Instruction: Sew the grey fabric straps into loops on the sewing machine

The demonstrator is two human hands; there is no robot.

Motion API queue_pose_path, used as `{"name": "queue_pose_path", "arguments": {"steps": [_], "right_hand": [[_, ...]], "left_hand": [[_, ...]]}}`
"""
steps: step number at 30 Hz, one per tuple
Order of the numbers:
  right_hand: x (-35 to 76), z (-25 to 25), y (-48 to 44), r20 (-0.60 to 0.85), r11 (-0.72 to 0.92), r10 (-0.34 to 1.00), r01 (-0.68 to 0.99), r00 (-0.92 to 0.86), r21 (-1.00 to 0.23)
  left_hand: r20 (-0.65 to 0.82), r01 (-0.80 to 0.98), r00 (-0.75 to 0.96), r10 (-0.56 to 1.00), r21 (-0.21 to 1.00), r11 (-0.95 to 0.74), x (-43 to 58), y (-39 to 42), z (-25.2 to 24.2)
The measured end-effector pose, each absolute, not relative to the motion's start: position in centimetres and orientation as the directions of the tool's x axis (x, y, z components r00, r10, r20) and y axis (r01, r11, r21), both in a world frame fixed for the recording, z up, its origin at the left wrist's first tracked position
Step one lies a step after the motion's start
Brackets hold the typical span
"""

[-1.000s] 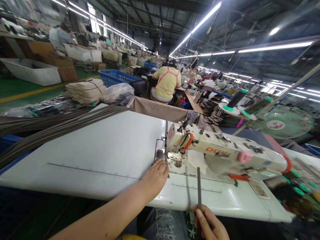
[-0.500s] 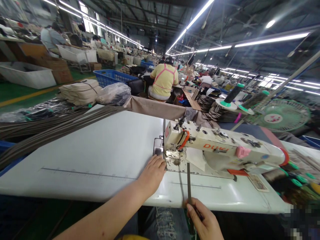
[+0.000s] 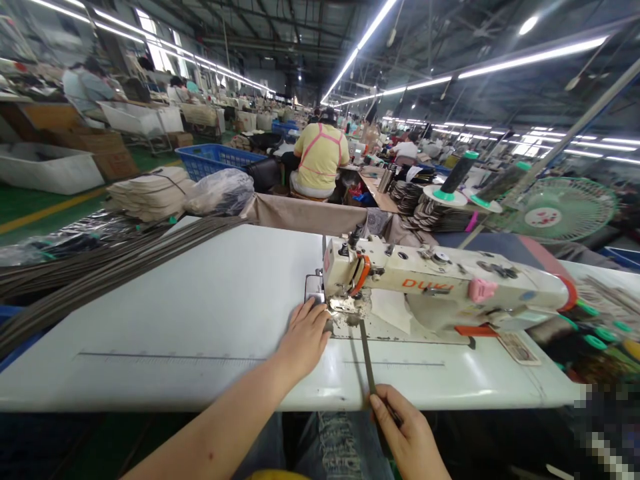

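Note:
My left hand [image 3: 303, 337] lies palm down on the sewing table [image 3: 200, 300], fingers stretched out flat at the metal bed plate beside the needle area. Between thumb and fingers, my right hand [image 3: 407, 427] grips a narrow dark strip [image 3: 367, 360] at the table's front edge. The strip slants up and left, its far end close to the presser foot [image 3: 345, 305] of the white sewing machine [image 3: 425, 280]. Whether that end lies under the foot I cannot tell. Part of the strip below my right hand is hidden.
A bundle of long dark strips [image 3: 125, 257] lies over the table's left side. Thread cones [image 3: 456, 177] and a green fan [image 3: 555, 210] stand at the right. Beyond the table are a blue basket [image 3: 215, 163] and a seated person in a yellow shirt [image 3: 323, 157].
The strip's far end has swung left towards the presser foot, so the strip now tilts. My right hand keeps its grip, and my left hand stays flat by the needle area.

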State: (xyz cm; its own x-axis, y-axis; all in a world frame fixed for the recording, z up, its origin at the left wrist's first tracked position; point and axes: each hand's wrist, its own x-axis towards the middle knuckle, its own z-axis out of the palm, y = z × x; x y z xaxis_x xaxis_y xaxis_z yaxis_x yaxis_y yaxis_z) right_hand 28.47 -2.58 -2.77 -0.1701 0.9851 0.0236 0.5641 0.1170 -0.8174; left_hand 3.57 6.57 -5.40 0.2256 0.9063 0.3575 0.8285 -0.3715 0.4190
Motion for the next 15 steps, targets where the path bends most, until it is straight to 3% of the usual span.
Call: {"name": "queue_pose_path", "arguments": {"steps": [8,15], "right_hand": [[26.9,-2.2,-2.4,0.04,0.142,0.981,0.565,-0.189,-0.813],[24.1,-2.5,-1.9,0.05,0.221,0.958,0.62,-0.281,-0.753]], "left_hand": [[0.376,0.705,0.125,0.918,0.618,-0.349,2.1,9.7,-6.7],[0.322,0.726,0.15,0.935,0.606,-0.325,0.8,15.6,-6.2]]}}
